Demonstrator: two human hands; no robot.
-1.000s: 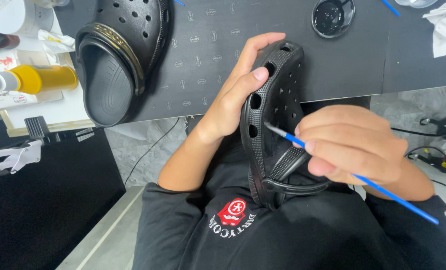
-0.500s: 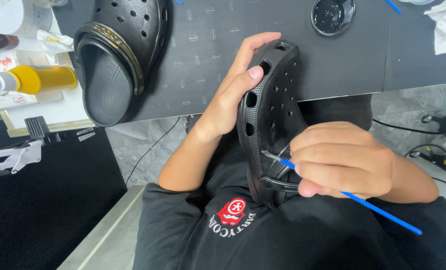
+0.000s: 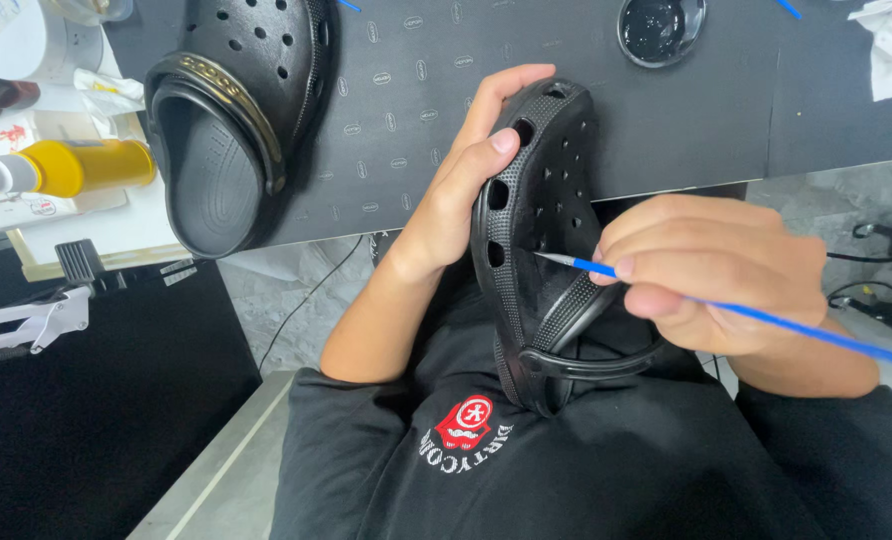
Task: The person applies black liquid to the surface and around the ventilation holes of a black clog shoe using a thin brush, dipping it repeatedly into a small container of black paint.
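Our left hand [image 3: 461, 190] wraps fingers around a black clog [image 3: 541, 240] held upright over our lap, toe toward the table [image 3: 566, 130]. Our right hand [image 3: 711, 275] pinches a blue brush [image 3: 746, 312], tip on the clog.

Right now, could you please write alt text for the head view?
A left hand holds a black clog upright while the right hand touches a thin blue brush to it. A second clog lies on the black mat.

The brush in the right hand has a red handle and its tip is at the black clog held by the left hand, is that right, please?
Not quite: the head view shows the brush handle is blue, not red. The right hand does hold it, tip at the black clog held by the left hand.
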